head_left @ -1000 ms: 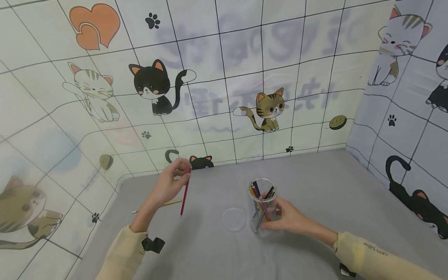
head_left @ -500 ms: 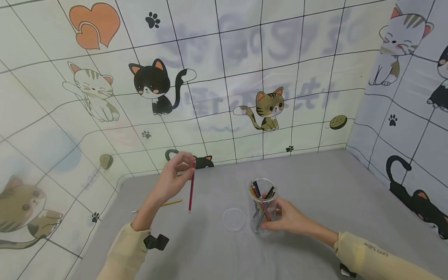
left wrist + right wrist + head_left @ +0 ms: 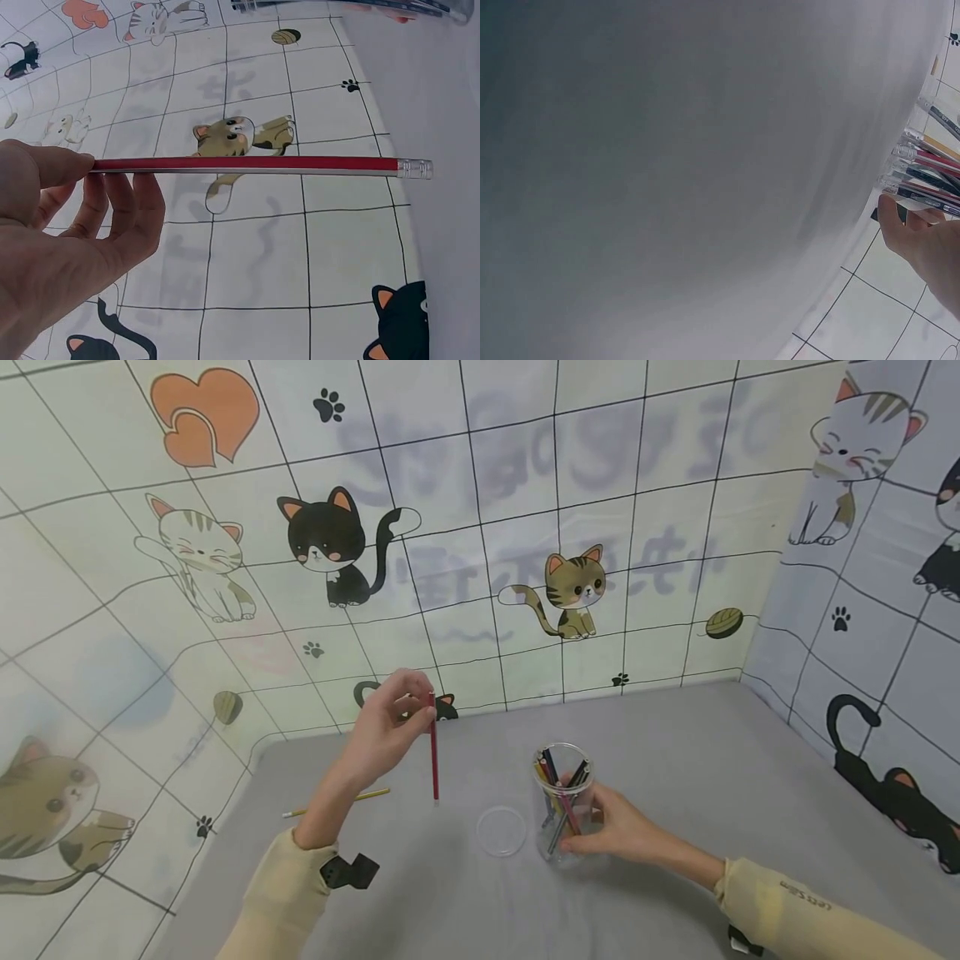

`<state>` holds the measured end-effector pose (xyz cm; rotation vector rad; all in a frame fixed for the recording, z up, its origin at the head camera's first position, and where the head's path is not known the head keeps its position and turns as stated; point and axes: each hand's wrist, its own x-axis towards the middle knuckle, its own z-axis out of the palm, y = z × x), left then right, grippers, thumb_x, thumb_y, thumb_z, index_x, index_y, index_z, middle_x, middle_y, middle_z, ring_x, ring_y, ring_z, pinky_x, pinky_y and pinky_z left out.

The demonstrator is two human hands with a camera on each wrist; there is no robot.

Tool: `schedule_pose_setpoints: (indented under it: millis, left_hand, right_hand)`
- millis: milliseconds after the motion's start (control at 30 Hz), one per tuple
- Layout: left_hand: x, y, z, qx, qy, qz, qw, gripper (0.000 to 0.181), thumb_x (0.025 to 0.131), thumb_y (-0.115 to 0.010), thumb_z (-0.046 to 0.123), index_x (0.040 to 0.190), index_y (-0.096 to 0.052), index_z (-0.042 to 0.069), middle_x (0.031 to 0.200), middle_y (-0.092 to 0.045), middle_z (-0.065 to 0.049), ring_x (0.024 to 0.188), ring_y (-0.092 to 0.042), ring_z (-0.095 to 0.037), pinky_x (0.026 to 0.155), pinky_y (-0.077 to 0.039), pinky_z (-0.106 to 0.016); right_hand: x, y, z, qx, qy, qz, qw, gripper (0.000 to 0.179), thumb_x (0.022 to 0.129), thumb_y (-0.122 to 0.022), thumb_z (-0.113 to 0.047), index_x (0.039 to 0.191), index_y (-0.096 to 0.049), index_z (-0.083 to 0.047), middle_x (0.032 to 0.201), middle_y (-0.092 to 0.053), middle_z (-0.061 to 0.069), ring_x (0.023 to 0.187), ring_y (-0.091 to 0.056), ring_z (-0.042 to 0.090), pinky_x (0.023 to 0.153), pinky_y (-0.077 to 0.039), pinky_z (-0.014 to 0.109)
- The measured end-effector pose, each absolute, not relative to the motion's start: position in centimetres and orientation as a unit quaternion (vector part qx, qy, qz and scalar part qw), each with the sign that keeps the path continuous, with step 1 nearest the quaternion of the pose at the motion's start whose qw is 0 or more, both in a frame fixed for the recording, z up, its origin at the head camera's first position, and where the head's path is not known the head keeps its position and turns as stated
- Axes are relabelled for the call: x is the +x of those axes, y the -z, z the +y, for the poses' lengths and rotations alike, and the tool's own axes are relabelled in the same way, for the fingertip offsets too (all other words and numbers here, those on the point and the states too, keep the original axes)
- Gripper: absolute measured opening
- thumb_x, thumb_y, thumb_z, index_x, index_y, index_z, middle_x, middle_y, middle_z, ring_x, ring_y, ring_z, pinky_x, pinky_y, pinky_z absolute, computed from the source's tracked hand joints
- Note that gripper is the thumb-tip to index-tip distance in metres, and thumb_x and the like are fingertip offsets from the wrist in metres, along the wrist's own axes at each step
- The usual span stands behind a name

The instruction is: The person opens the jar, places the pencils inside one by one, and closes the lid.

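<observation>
- The left hand [image 3: 384, 731] has its grip pinched on a red pencil [image 3: 434, 764], thumb against fingers near the pencil's upper end.
- That red pencil hangs almost upright above the table [image 3: 675, 752], apart from everything but the hand — its clear-tipped end points down.
- The right hand [image 3: 618, 828] has its grip curled round the side of a clear jar [image 3: 564, 788], which stands upright on the table.
- Inside the jar, a bundle of pencils [image 3: 551, 767] leans at mixed angles, with red, yellow and dark ones among them.
- A clear round lid [image 3: 501, 831] lies flat on the table, just left of the jar.
- A yellow pencil [image 3: 372, 794] lies on the table beyond the left wrist — partly hidden by it — with a pale tip at one end.
- Behind the table hangs a white gridded sheet [image 3: 450, 527] printed with cartoon cats.
- Both arms wear pale yellow sleeves [image 3: 281, 889].
</observation>
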<state>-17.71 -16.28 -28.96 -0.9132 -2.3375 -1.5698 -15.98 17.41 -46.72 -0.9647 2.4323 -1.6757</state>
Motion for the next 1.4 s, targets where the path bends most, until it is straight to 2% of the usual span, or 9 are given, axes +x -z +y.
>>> schedule_pose_setpoints:
  millis: [167,333,500,667,833,933,1067,1167,1400]
  left_hand:
    - [-17.6,28.3,-15.4,-0.315,0.543,-0.771,0.104,0.022,0.095,-0.057,-0.01,0.109,-0.051,0.006,0.108,-0.053,-0.009,0.093,-0.065,-0.026,0.077,-0.054,-0.035]
    - [-17.3,27.4,-14.7,-0.327,0.577,-0.737,0.13,0.024,0.093,-0.055,-0.015,0.109,-0.049,0.001,0.1,-0.051,-0.009,0.09,-0.066,-0.027,0.077,-0.056,-0.037]
    - [-16.9,26.3,-13.7,-0.342,0.628,-0.683,0.149,0.024,0.092,-0.053,-0.017,0.111,-0.045,-0.004,0.096,-0.051,-0.014,0.085,-0.064,-0.028,0.079,-0.058,-0.042]
    - [-16.6,25.6,-12.5,-0.354,0.665,-0.638,0.157,0.023,0.093,-0.055,-0.014,0.111,-0.042,-0.006,0.095,-0.051,-0.016,0.084,-0.062,-0.027,0.076,-0.057,-0.038]
    - [-16.4,25.5,-11.5,-0.371,0.687,-0.604,0.162,0.021,0.093,-0.056,-0.011,0.108,-0.047,0.002,0.094,-0.052,-0.014,0.083,-0.061,-0.027,0.073,-0.055,-0.034]
    - [-16.3,25.5,-10.9,-0.378,0.699,-0.585,0.162,0.024,0.093,-0.055,-0.013,0.106,-0.048,0.006,0.094,-0.052,-0.011,0.082,-0.059,-0.027,0.076,-0.056,-0.035]
    - [-16.4,25.7,-10.1,-0.388,0.7,-0.579,0.156,0.022,0.092,-0.054,-0.016,0.107,-0.043,-0.003,0.095,-0.051,-0.012,0.082,-0.058,-0.027,0.081,-0.057,-0.043]
    - [-16.4,26.1,-9.7,-0.39,0.695,-0.585,0.149,0.023,0.091,-0.054,-0.016,0.108,-0.04,-0.009,0.096,-0.051,-0.015,0.084,-0.059,-0.025,0.082,-0.057,-0.044]
    - [-16.4,27.0,-9.2,-0.389,0.684,-0.601,0.142,0.022,0.091,-0.055,-0.014,0.108,-0.042,-0.007,0.097,-0.051,-0.016,0.084,-0.061,-0.025,0.081,-0.058,-0.041]
  right_hand:
    - [-16.0,46.8,17.4,-0.311,0.542,0.78,0.02,0.074,0.076,-0.087,-0.015,0.138,-0.05,0.0,0.135,-0.057,0.019,0.116,-0.058,0.03,0.091,-0.047,0.052]
    - [-16.0,46.8,17.4,-0.315,0.54,0.78,0.021,0.074,0.077,-0.087,-0.015,0.139,-0.049,0.0,0.135,-0.057,0.02,0.116,-0.057,0.031,0.091,-0.046,0.054]
    - [-16.0,46.7,17.4,-0.312,0.538,0.783,0.021,0.074,0.077,-0.086,-0.015,0.139,-0.049,0.0,0.136,-0.056,0.02,0.116,-0.057,0.032,0.09,-0.048,0.057]
    - [-16.0,46.7,17.4,-0.311,0.541,0.781,0.022,0.074,0.077,-0.087,-0.015,0.14,-0.049,0.0,0.137,-0.056,0.02,0.117,-0.056,0.034,0.091,-0.047,0.057]
    - [-16.0,46.8,17.4,-0.311,0.543,0.78,0.021,0.074,0.077,-0.086,-0.014,0.139,-0.049,0.001,0.136,-0.056,0.019,0.117,-0.056,0.025,0.09,-0.048,0.051]
    - [-16.0,46.8,17.4,-0.312,0.54,0.781,0.02,0.074,0.077,-0.086,-0.014,0.14,-0.049,0.001,0.136,-0.056,0.018,0.117,-0.056,0.022,0.09,-0.049,0.048]
    - [-16.0,46.8,17.5,-0.31,0.543,0.78,0.023,0.075,0.077,-0.086,-0.014,0.14,-0.048,0.001,0.136,-0.056,0.019,0.116,-0.057,0.021,0.09,-0.049,0.048]
    - [-16.0,46.8,17.4,-0.312,0.547,0.776,0.029,0.075,0.078,-0.086,-0.014,0.141,-0.048,0.001,0.137,-0.056,0.019,0.117,-0.056,0.021,0.09,-0.049,0.048]
    - [-16.0,46.7,17.4,-0.308,0.546,0.779,0.026,0.075,0.077,-0.086,-0.014,0.14,-0.049,0.001,0.137,-0.056,0.019,0.116,-0.057,0.026,0.091,-0.049,0.049]
